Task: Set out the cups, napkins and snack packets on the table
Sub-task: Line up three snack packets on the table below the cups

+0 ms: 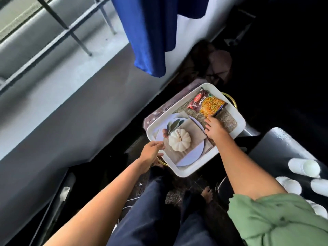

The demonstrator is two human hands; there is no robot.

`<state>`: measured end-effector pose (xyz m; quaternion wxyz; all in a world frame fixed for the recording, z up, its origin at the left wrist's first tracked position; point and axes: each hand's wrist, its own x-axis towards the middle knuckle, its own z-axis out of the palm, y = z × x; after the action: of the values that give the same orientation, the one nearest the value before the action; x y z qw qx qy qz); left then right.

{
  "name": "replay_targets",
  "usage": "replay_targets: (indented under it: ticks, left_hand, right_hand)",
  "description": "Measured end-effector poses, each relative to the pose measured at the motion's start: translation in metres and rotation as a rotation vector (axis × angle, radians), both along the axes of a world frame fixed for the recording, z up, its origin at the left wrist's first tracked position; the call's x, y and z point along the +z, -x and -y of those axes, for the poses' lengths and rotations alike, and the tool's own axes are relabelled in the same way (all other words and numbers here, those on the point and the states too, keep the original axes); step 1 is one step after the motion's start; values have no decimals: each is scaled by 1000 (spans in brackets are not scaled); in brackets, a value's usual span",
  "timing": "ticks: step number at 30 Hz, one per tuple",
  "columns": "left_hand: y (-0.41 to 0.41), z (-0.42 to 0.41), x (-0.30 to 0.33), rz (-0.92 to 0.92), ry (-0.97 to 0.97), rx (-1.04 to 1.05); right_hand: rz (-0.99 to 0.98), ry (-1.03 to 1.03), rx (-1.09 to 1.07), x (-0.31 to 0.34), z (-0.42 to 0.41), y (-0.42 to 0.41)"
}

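A white tray (237, 125) with gold handles sits on a small fold-out table (160, 110). Its floor shows a white pumpkin (179, 140) on a plate and cloth, which looks like a printed picture. A red and yellow snack packet (206, 104) lies at the tray's far end. My right hand (215, 127) reaches into the tray and its fingertips pinch the packet's near edge. My left hand (151, 151) grips the tray's near left rim beside a gold handle (162, 162). White paper cups (304, 167) lie on the seat to my right. No loose napkins are visible.
A blue curtain (149, 36) hangs over the window ledge above the table. A window with bars (58, 20) fills the upper left. A dark seat (276, 144) is at my right, and my legs and a bare foot (207, 192) are below the tray.
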<state>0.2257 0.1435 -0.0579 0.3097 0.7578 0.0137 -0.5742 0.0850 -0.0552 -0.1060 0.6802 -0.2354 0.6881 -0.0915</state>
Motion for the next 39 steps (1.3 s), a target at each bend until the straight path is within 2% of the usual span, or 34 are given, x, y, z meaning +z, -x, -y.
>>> replay_targets:
  ticks: [5,8,13,17,21,25,31,34,39]
  left_hand:
    - [14,-9,6,-62,6,-22]
    - [31,-6,13,-111,26,3]
    - [75,9,31,-271,108,95]
    - [117,20,48,-395,167,335]
    - [159,22,65,-317,210,529]
    - [194,16,77,-216,254,416]
    - [235,18,93,-49,314,162]
    - [259,20,105,-25,401,31]
    - [289,25,123,-37,524,-103]
  right_hand:
    - [-76,87,-62,15,-14,-2]
    - [-13,43,-157,35,-36,5]
    - [183,-26,-196,79,-93,43]
    - [328,-78,-180,109,-137,91]
    - [391,-63,-99,123,-164,154]
    - [285,24,38,131,-174,220]
    - [12,325,-119,146,-160,284]
    - [41,480,-72,159,-148,298]
    - [157,550,29,174,-139,304]
